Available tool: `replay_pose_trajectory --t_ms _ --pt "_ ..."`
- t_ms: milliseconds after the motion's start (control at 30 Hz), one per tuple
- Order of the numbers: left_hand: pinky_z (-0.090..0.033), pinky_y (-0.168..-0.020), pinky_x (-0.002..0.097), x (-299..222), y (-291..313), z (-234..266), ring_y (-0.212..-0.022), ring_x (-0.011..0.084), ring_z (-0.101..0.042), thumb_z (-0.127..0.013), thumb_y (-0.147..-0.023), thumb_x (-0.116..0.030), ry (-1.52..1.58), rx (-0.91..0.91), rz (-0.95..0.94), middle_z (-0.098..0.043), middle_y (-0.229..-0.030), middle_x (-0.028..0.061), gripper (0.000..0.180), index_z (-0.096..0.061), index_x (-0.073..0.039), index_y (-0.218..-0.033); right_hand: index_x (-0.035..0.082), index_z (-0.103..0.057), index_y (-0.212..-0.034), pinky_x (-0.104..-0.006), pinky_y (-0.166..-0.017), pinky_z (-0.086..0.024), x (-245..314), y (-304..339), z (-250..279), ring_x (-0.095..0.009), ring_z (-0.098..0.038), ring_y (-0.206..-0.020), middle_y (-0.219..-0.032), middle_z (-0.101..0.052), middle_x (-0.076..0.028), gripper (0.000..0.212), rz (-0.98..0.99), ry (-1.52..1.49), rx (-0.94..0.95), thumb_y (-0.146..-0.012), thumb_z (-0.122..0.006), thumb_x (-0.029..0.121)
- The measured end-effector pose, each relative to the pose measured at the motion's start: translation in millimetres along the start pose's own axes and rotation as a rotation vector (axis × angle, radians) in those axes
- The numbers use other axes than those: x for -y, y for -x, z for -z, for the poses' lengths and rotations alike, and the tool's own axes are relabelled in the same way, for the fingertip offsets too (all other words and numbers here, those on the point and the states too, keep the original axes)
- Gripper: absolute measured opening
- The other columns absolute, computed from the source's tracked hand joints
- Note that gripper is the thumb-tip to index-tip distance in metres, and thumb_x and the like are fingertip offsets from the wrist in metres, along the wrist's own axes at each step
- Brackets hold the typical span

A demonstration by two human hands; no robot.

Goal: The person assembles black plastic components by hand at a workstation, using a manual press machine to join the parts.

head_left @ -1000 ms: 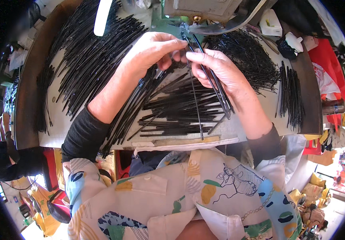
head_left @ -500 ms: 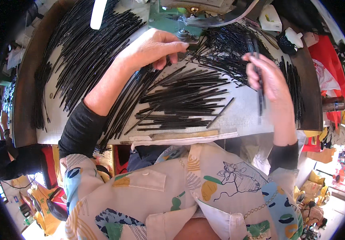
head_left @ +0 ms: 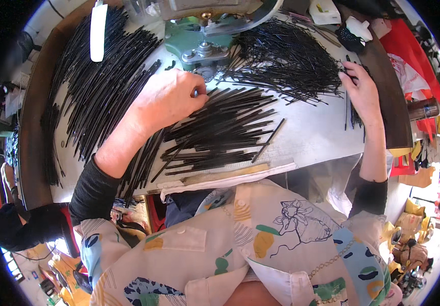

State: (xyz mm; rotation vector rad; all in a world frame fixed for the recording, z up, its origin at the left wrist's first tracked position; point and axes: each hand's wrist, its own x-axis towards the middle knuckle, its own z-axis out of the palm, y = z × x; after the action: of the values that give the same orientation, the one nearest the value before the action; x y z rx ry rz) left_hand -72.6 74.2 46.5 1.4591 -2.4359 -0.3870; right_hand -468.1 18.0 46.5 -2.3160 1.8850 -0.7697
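My left hand is closed, thumb against bent fingers, just below the metal foot of a green machine. Its fingertips are at the upper left end of a heap of thin black strips; whether a strip is pinched in them is hidden. Over at the right, my right hand has its fingers loosely bent and apart, with no strip clearly held. It is above a narrow row of black strips lying lengthwise near the table's right edge.
Long black strips cover the table's left side. A tangled pile of black strips lies right of the machine. A white lamp-like bar hangs at upper left. A white box stands at the back right.
My right hand has moved outward to the right; the black strip upright in it before no longer shows there. My left hand has come down and left and closed. The view has shifted.
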Motion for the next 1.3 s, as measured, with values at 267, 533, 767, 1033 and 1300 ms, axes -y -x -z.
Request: replay_pose_trajectory --t_ms 267,533,767,1033,1300 --pt "-0.050 -0.063 0.0338 -1 6 -3 -0.065 0.0279 -0.063 -0.062 -0.075 -0.019 0.020 0.035 0.076 -0.064 -0.070 0.0128 0.017 -0.066 -0.003 -0.081 0.007 -0.052 -0.122 -0.0321 -0.087 -0.043 61 -49 23 -0.025 -0.057 -0.103 -0.111 -0.060 -0.015 0.042 0.203 0.139 -0.198 -0.085 -0.060 0.026" --pt "-0.049 -0.062 0.0356 0 11 -7 -0.066 0.0294 -0.062 -0.061 -0.075 -0.018 0.002 -0.064 0.017 -0.063 -0.069 0.0128 0.016 -0.064 -0.003 -0.080 0.008 -0.056 -0.118 -0.0269 -0.083 -0.044 86 -46 23 -0.017 -0.058 -0.096 -0.106 -0.062 -0.008 0.038 0.316 -0.028 -0.225 -0.084 -0.062 0.024" --pt "-0.049 -0.064 0.0366 -2 7 -8 -0.069 0.0305 -0.062 -0.062 -0.077 -0.020 -0.064 -0.114 0.017 -0.064 -0.073 0.0129 0.017 -0.064 -0.003 -0.080 0.007 -0.060 -0.105 -0.0369 -0.082 -0.047 105 -13 -30 -0.029 -0.059 -0.096 -0.105 -0.061 -0.011 0.030 0.271 -0.074 0.121 -0.082 -0.061 0.026" --pt "-0.048 -0.065 0.0363 -6 6 -5 -0.069 0.0292 -0.062 -0.065 -0.074 -0.018 -0.010 -0.024 0.042 -0.065 -0.076 0.0131 0.017 -0.064 -0.003 -0.082 0.006 -0.060 -0.101 -0.0374 -0.077 -0.047 101 -29 -65 -0.028 -0.060 -0.086 -0.100 -0.060 -0.009 0.022 0.340 0.127 0.023 -0.082 -0.059 0.017" --pt "-0.049 -0.068 0.0355 -6 2 -1 -0.072 0.0297 -0.063 -0.061 -0.073 -0.015 0.114 -0.033 0.059 -0.065 -0.073 0.0140 0.016 -0.064 -0.001 -0.081 0.004 -0.060 -0.092 -0.0393 -0.073 -0.046 105 -34 -72 -0.030 -0.059 -0.082 -0.090 -0.059 -0.009 0.016 0.276 0.155 0.133 -0.082 -0.059 0.016"
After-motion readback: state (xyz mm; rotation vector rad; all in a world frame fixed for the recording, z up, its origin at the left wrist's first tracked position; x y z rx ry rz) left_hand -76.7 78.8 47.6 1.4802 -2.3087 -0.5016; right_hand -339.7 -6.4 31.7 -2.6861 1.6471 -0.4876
